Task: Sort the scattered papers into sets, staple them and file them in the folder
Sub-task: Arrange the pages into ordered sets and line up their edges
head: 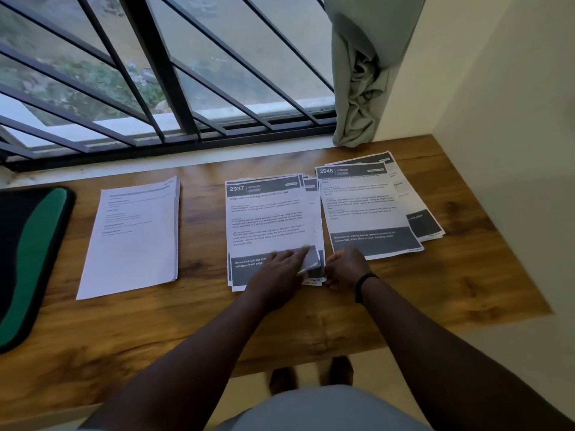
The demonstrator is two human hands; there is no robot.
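Note:
Three stacks of papers lie on the wooden table (435, 290). The middle stack (270, 219) is headed "2937 KITCHEN". My left hand (277, 272) lies flat on its lower part with straight fingers. My right hand (345, 267) pinches the stack's bottom right corner, and the top sheet's corner (311, 258) is curled up between the two hands. To the right lies a fanned stack (367, 206) headed "2946 KITCHEN". A thicker plain white stack (137, 237) lies to the left. No stapler is in view.
A black and green folder or case (28, 259) lies at the table's left edge. A barred window (161, 88) runs along the back, with a bunched grey curtain (361, 82) at its right. A wall closes the right side.

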